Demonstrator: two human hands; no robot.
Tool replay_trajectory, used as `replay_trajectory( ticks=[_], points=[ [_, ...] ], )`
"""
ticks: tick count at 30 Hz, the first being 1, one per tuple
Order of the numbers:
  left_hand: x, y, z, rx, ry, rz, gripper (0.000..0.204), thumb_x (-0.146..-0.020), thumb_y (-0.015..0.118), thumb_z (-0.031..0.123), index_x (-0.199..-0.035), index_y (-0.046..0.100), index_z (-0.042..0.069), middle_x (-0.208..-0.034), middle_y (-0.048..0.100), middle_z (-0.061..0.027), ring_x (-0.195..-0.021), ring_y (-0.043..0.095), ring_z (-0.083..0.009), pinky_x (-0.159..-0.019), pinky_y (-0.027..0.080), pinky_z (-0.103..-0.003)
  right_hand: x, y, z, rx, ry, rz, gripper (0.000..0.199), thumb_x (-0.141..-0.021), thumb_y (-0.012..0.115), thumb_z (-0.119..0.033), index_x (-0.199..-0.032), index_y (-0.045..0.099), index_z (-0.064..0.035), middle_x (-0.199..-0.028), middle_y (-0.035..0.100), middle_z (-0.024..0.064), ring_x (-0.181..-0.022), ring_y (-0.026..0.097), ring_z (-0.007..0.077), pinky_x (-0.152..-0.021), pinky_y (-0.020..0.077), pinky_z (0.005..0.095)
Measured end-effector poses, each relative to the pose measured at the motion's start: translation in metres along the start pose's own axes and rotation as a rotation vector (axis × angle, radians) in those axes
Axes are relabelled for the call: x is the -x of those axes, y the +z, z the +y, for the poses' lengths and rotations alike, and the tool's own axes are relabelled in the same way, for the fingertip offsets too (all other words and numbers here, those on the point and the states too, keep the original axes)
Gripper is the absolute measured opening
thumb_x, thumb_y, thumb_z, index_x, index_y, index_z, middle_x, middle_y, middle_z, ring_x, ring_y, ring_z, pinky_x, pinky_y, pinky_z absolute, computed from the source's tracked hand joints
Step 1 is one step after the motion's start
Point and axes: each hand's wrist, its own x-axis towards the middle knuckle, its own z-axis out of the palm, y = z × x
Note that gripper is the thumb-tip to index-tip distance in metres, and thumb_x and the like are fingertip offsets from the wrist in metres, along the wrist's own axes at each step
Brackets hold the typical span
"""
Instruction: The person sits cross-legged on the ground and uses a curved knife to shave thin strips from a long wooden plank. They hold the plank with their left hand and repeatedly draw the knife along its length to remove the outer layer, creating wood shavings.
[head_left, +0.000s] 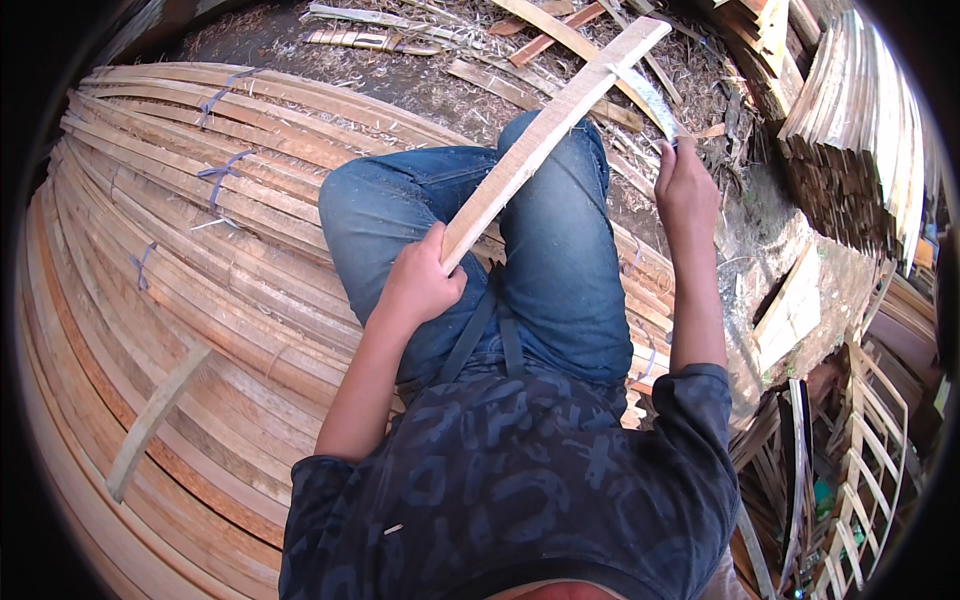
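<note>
My left hand [420,280] is closed around the near end of a pale wooden slat [550,135]. The slat slants up and away to the right, over my knees. In my right hand [688,190], further out to the right, is the handle of a large knife [650,100]. Its shiny, broad blade points up and left, meeting the slat's right edge near the far end. Whether the blade has bitten into the wood cannot be made out. Most of the handle is hidden by my fingers.
Long wooden strips tied with blue string [218,172] form a wide pile beneath me and to the left. A short loose piece [155,425] lies across it. Shavings and offcuts [490,85] litter the ground ahead. A tall stack of slats [855,130] stands at far right, a lattice frame [860,470] below.
</note>
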Motion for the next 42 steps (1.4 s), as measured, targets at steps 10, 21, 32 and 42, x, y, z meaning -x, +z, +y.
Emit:
replay_trajectory(
  ticks=[10,21,32,42],
  points=[
    [0.002,0.002,0.001,0.008,0.074,0.054,0.037,-0.074,0.066,0.013,-0.104,0.050,-0.003,-0.086,0.065,-0.0282,-0.088,0.062,-0.0478,-0.078,0.050,-0.052,0.023,-0.029,0.037,-0.163,0.027,-0.060,0.021,-0.099,0.052,-0.024,-0.099,0.057,-0.0044,-0.068,0.062,0.0218,-0.065,0.063,0.0422,-0.056,0.0448,0.0495],
    [0.006,0.027,0.005,-0.267,0.022,0.222,0.039,-0.073,0.071,0.020,-0.098,0.046,0.003,-0.081,0.065,-0.0234,-0.077,0.065,-0.0437,-0.069,0.052,-0.052,0.043,-0.028,-0.054,-0.126,-0.328,-0.297,0.026,-0.097,0.055,-0.032,-0.094,0.055,-0.0061,-0.070,0.062,0.0152,-0.060,0.065,0.0356,-0.052,0.0527,0.0447],
    [0.008,0.030,0.005,-0.219,0.045,0.284,0.035,-0.073,0.069,0.018,-0.096,0.046,0.003,-0.078,0.063,-0.0248,-0.076,0.062,-0.0463,-0.067,0.049,-0.054,-0.003,-0.046,-0.010,0.124,-0.253,-0.251,0.030,-0.100,0.049,-0.035,-0.092,0.052,-0.0063,-0.071,0.065,0.0183,-0.064,0.066,0.0374,-0.056,0.0513,0.0471],
    [0.006,0.029,0.001,-0.220,0.038,0.280,0.034,-0.073,0.069,0.019,-0.095,0.047,0.004,-0.076,0.063,-0.0236,-0.074,0.063,-0.0457,-0.065,0.049,-0.054,-0.029,-0.052,0.106,0.148,0.243,-0.020,0.039,-0.102,0.041,-0.039,-0.101,0.058,-0.0040,-0.086,0.067,0.0256,-0.085,0.064,0.0462,-0.071,0.0481,0.0548]
  ],
)
